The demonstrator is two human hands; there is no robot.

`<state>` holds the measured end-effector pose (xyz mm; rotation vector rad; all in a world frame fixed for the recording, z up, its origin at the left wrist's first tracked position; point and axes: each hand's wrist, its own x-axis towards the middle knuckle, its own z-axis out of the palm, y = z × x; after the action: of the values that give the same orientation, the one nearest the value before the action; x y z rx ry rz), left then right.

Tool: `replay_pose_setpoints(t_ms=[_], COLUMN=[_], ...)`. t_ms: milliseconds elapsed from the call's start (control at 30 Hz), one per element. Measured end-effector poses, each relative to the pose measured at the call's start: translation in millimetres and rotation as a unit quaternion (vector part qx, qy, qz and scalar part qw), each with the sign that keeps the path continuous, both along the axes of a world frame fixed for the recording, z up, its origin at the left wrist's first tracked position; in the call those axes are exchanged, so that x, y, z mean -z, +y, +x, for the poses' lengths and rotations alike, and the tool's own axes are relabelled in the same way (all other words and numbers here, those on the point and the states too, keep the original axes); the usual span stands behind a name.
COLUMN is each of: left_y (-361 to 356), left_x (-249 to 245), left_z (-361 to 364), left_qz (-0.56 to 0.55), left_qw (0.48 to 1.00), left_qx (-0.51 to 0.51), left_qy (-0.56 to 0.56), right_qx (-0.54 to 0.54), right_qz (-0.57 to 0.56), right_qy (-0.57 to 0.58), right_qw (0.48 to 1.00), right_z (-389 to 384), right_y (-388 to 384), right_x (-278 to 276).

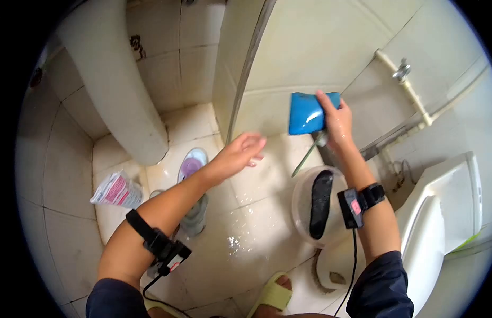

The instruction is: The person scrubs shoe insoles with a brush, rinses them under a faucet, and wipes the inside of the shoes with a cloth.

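Note:
My right hand [338, 122] grips a glossy blue rectangular object [307, 115] by its right side, thumb across the top; its exact kind is unclear. Water drops show on that wrist. My left hand [240, 156] hangs over the wet floor, holding nothing, its fingers loosely bent and apart, slightly blurred. Under my right forearm, a round translucent basin [298, 222] holds a long black insole-shaped piece [321, 204]. A thin green stick [305, 159] slants down just below the blue object.
At left stand a white-and-pink plastic bag [121, 191], a pale shoe with a purple inside [193, 165] and a white column [116, 79]. A white toilet [431, 228] is at right, below a wall pipe with a tap [402, 70]. Water spots the tiles [235, 241].

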<state>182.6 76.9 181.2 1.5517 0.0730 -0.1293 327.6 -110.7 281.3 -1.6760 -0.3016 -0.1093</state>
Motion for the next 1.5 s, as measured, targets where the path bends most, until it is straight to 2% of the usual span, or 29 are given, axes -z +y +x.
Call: replay_pose_setpoints(t_ms=[67,100,167,233,300,333,367,433,500,567,633,667,700,733,767,833,867,900,967,1033,1100,1167,1233,1300,1367,1400,1433,1467,1500], left_y=[-4,-2,-1,0,9,9,11,13,15,13,11,7,2,-2,-4,-10,-13,-18,-27,-36,-56,-70,-71,-65,-68,-70,-74,-82,-90], left_x=[-20,-22,-23,-14,-4,6,14,24,41,52,83,96,109,121,132,143,150,153,159,159,158,164,174,180,182,179,163,139,126], left_z=[-6,-10,-15,-22,-21,-22,-24,-29,-26,-25,-25,-29,-30,-33,-35,-38,-40,-44,-55,-66,-85,-108,-113,-109,-107,-105,-103,-103,-106], left_qz=[-0.215,-0.211,-0.233,-0.230,-0.097,-0.054,-0.054,0.142,0.159,0.010,-0.006,0.048,0.104,0.172,0.170,0.232,0.284,0.282,0.514,0.517,0.492,0.514,0.536,0.527,0.528,0.532,0.530,0.330,0.103], left_qw=[0.975,0.974,0.965,0.967,0.989,0.998,0.997,0.990,0.987,0.997,0.993,0.993,0.988,0.981,0.981,0.962,0.943,0.943,0.830,0.817,0.809,0.806,0.800,0.800,0.800,0.796,0.797,0.923,0.969], left_qx=[-0.024,-0.023,0.087,0.069,0.048,0.008,0.013,0.003,0.013,-0.027,-0.001,0.036,0.074,0.088,0.092,0.102,0.103,0.108,0.145,0.192,0.242,0.220,0.195,0.209,0.197,0.184,0.186,0.194,0.185], left_qy=[0.057,0.073,0.083,0.091,0.097,0.037,0.046,-0.021,-0.012,0.073,0.116,0.102,0.086,0.006,0.006,-0.099,-0.142,-0.141,-0.163,-0.171,-0.211,-0.197,-0.184,-0.195,-0.207,-0.223,-0.223,-0.052,0.127], right_qx=[-0.030,-0.029,0.031,0.037,0.007,-0.018,-0.043,-0.066,-0.116,-0.165,-0.163,-0.163,-0.160,-0.171,-0.182,-0.162,-0.163,-0.165,-0.185,-0.207,-0.191,-0.223,-0.153,-0.081,-0.038,-0.036,-0.015,0.009,0.013], right_qz=[0.042,0.065,0.050,-0.024,-0.061,-0.073,-0.087,-0.117,-0.138,-0.121,-0.146,-0.171,-0.171,-0.169,-0.166,-0.158,-0.197,-0.236,-0.278,-0.319,-0.389,-0.389,-0.275,-0.137,0.068,0.067,0.135,0.203,0.204], right_qy=[0.068,0.094,0.111,0.179,0.194,0.204,0.214,0.275,0.339,0.331,0.381,0.428,0.428,0.441,0.453,0.462,0.465,0.466,0.468,0.472,0.378,0.406,0.410,0.446,0.517,0.519,0.505,0.489,0.491], right_qw=[0.996,0.993,0.992,0.983,0.979,0.976,0.972,0.952,0.923,0.921,0.898,0.873,0.873,0.865,0.857,0.858,0.848,0.837,0.818,0.795,0.818,0.796,0.856,0.881,0.852,0.851,0.853,0.849,0.847], right_z=[-38,-57,-88,-120,-141,-150,-159,-181,-202,-223,-238,-245,-249,-253,-257,-258,-256,-252,-244,-239,-233,-225,-220,-214,-207,-203,-199,-197,-195], right_y=[20,28,38,31,18,12,5,-4,-14,-24,-27,-28,-30,-32,-34,-39,-44,-47,-54,-59,-65,-74,-74,-70,-67,-65,-63,-61,-59], right_x=[37,52,86,100,126,140,151,153,162,188,197,200,205,210,212,218,229,231,233,226,216,225,224,218,212,211,211,210,207])
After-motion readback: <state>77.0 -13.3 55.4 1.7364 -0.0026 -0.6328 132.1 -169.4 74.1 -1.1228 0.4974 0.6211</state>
